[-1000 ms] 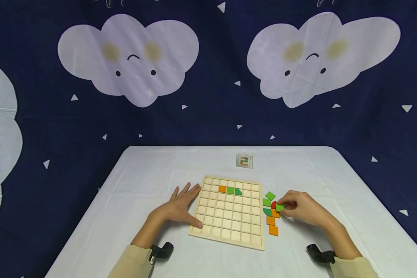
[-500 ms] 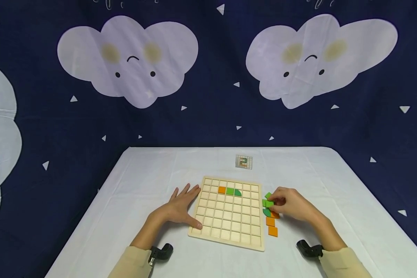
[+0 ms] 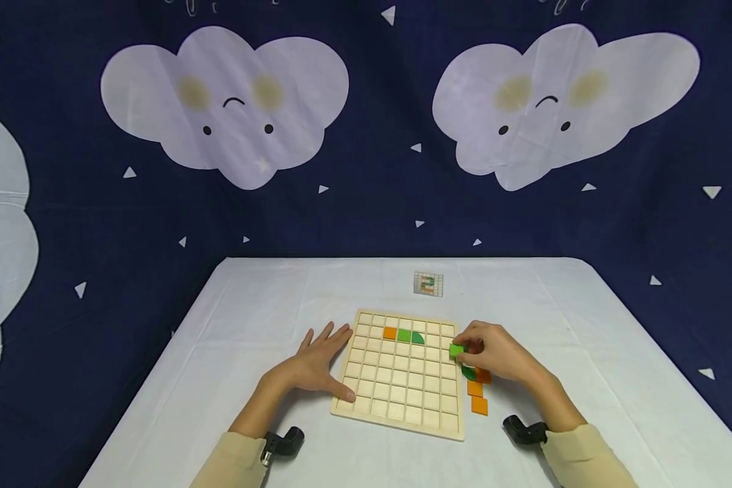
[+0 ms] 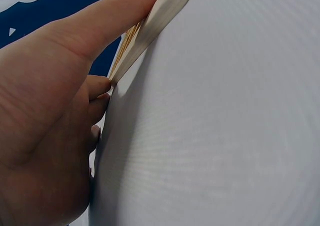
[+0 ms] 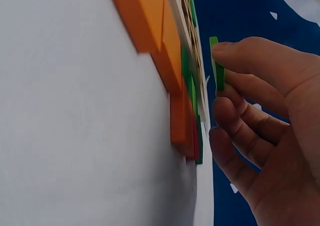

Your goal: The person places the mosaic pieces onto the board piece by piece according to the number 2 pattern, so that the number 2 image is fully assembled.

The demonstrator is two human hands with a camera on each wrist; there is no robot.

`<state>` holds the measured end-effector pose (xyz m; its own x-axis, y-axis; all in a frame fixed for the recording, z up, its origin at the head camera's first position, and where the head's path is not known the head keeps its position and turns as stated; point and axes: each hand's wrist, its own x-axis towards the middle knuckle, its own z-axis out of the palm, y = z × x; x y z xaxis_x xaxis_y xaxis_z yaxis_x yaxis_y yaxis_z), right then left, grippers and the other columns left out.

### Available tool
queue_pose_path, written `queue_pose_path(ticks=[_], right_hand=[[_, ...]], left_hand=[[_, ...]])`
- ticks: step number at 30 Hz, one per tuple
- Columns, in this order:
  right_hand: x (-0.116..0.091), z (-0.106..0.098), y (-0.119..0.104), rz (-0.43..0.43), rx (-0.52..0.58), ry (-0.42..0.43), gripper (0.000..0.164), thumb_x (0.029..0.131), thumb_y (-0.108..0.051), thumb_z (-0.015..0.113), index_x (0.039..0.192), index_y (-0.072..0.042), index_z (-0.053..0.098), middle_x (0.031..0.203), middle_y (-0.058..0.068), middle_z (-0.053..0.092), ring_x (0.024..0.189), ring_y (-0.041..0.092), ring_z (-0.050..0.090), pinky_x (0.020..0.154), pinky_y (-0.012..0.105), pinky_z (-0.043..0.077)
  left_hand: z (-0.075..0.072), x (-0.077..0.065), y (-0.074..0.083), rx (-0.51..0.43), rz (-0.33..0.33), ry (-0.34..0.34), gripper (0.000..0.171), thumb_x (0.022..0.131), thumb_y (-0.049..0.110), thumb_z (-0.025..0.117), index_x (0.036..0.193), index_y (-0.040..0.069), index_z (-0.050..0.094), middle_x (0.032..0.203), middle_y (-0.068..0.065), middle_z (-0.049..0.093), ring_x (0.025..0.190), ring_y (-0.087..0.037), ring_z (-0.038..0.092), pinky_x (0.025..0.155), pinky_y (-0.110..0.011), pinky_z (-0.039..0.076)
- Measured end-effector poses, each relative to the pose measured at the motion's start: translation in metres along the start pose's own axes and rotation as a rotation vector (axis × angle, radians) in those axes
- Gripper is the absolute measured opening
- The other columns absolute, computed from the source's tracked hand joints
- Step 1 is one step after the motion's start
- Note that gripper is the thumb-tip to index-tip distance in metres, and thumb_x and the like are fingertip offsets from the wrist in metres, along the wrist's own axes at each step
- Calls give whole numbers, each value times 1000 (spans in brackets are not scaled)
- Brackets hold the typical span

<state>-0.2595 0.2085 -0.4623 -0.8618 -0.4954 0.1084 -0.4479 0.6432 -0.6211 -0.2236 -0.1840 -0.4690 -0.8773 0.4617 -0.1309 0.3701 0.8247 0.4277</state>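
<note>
A light green square tile (image 3: 456, 350) is pinched between thumb and fingers of my right hand (image 3: 494, 349), over the right edge of the wooden grid board (image 3: 402, 421). In the right wrist view the same green tile (image 5: 217, 65) shows edge-on, lifted off the table. My left hand (image 3: 311, 362) lies spread at the board's left side, its thumb on the lower left corner and its fingertips at the upper left edge. In one row of the board sit an orange square (image 3: 390, 333), a green square (image 3: 404, 335) and a dark green quarter-round tile (image 3: 417, 337).
Right of the board lie loose tiles, among them an orange square (image 3: 479, 405), another orange square (image 3: 474, 388) and a dark green rounded tile (image 3: 469, 373). Others are partly hidden by my right hand. A small pattern card (image 3: 428, 284) lies behind the board on the white table.
My right hand has moved left with the green tile, from above the loose tiles to the board's right edge. My left hand has stayed in place.
</note>
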Motion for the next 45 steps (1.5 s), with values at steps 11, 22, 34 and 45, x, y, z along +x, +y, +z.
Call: queue_pose_path(ticks=[11,22,34,45], right_hand=[[7,8,-11,4,-2,7,23,81,-23,80,102,-19,74,88,-10,61,72,11,52,61,26,46],[18,19,-15,-74,-16,-18,22,82,-23,78,103,-19,74,87,-11,60,71,9,53,62,26,48],[26,28,-23,-102,-26,-32,22,81,-24,79,102,-17,75,86,-10,61,71,8,52,61,25,48],[35,34,-35,-121,-82,-49,23,81,-23,80,102,-16,75,86,-10,59,71,7,52,63,26,47]], left_hand=[[-1,0,0,10,9,-6,133,52,79,73,155,15,18,159,1,13,146,-25,-1,112,-53,-7],[0,0,0,6,-2,-3,134,51,80,73,155,14,19,159,0,14,146,-26,-1,112,-54,-6],[0,0,1,-4,11,-6,133,53,78,75,155,13,19,159,-1,13,145,-26,-1,112,-53,-7],[0,0,0,-2,10,-1,133,52,78,74,155,14,19,159,0,13,146,-26,-1,112,-53,-7]])
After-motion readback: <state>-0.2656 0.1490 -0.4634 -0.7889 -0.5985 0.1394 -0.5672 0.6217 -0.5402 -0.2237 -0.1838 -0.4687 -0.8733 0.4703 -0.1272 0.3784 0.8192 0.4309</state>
